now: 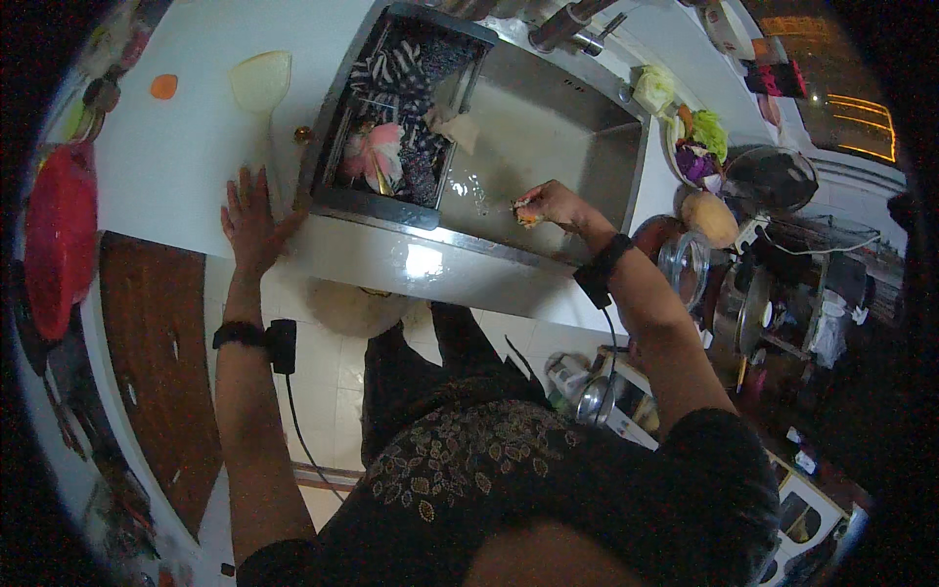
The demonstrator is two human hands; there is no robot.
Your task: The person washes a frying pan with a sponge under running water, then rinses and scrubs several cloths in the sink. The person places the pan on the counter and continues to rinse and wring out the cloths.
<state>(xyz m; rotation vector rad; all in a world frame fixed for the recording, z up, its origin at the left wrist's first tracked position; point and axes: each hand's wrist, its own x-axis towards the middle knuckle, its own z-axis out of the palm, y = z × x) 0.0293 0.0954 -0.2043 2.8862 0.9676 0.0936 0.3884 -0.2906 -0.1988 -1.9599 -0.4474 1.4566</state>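
Note:
My right hand (pixel 552 205) is closed on a small clump of wet food scraps (pixel 527 213) above the near right part of the steel sink (pixel 535 139). My left hand (pixel 253 220) rests with fingers spread on the white countertop (pixel 176 183), left of the sink, holding nothing. Beyond its fingers lies a pale spatula (pixel 260 81). A dark-rimmed tray (pixel 378 210) sits across the sink's left side and holds patterned cloths (pixel 396 81) and a pink and white item (pixel 374 154). A beige piece of cloth or similar (pixel 458 130) hangs over its right edge.
The faucet (pixel 561 28) stands behind the sink. Right of it are a cabbage (pixel 653 89), a plate of cut vegetables (pixel 697 150), a glass bowl (pixel 684 268) and a dark pan (pixel 772 178). At far left are a red basin (pixel 62 235) and an orange piece (pixel 163 86).

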